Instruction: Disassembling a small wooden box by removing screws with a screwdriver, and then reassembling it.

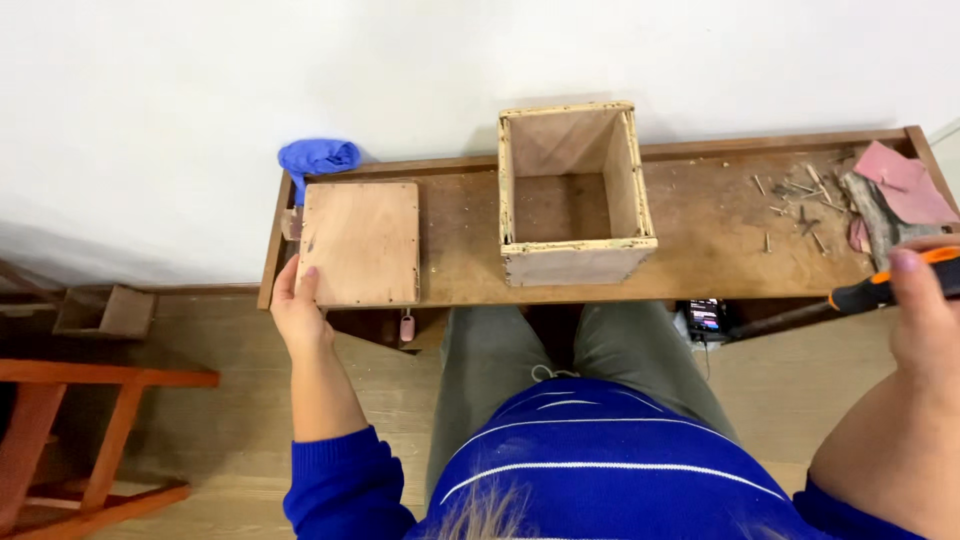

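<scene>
Steadying the square wooden board (361, 243) at the worktop (700, 230) left end, left hand (297, 308) grip spread on its near corner. Right hand (925, 320) grip pressed around an orange-handled tool (880, 288). Open wooden box (573, 195) mid-worktop, nails (800, 200) kept right.

right hand (925, 320) — cut by frame edge | tool (880, 288) — head hidden | nails (800, 200) — too small

We find bare bench (460, 235) open between the flat plywood panel (361, 243) and the open wooden box (574, 192), while scattered nails (800, 200) and sandpaper sheets (905, 180) crowd the right end.
</scene>
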